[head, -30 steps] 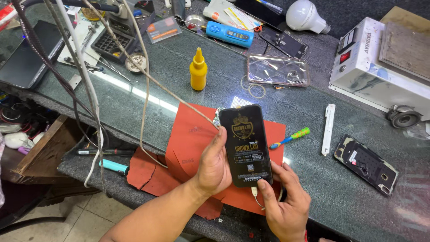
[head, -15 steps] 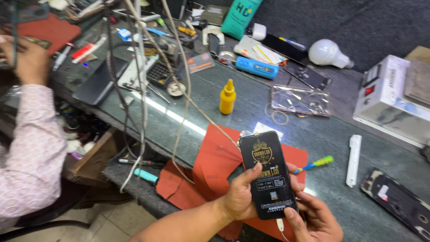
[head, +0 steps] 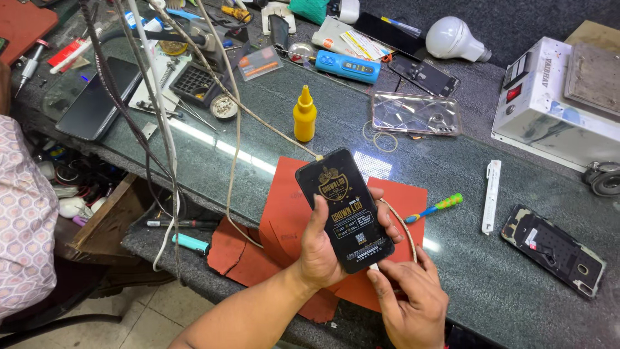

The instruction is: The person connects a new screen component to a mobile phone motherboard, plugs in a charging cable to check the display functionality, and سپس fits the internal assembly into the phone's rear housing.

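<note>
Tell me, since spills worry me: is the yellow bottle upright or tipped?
Upright. The yellow bottle stands on its base on the counter, nozzle pointing up, behind the phone in the left hand.

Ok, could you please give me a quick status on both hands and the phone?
Left hand grips black phone. Right hand pinches cable at its bottom port. Red mat beneath; nothing obstructing.

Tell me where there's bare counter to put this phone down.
Bare counter lies between the red mat and the opened phone back, below the white strip. Another patch sits left of the yellow bottle. The far edge, around the bulb and clear case, is crowded.
</note>
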